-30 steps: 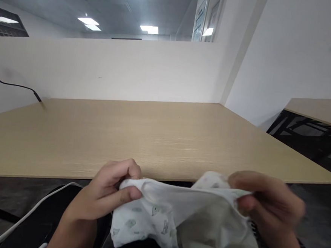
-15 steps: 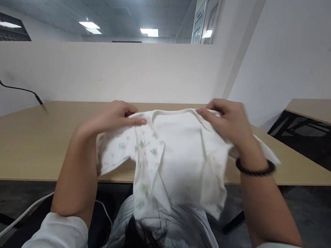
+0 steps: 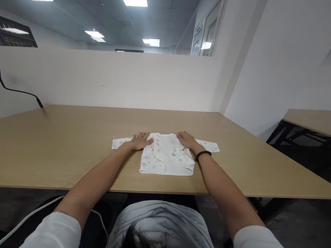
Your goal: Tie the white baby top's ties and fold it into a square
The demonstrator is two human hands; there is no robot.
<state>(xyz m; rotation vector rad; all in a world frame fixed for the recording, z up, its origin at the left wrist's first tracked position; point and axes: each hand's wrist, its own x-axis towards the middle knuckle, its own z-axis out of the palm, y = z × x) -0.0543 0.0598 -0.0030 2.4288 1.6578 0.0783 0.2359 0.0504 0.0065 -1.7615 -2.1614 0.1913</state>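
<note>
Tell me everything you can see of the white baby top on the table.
The white baby top looks like soft, thin cotton, printed with small pale green motifs. It lies flat on the light wood-grain table, with one long sleeve spread straight out to each side. Two rounded front panels overlap across its front. The left hand rests flat on it near one shoulder, and the right hand rests near the other.

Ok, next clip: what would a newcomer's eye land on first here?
A white long-sleeved baby top with a pale green print lies spread on the light wood table, sleeves out to both sides, near the middle of the view. The left hand and right hand rest flat on it, a black beaded bracelet on the right wrist.
</note>
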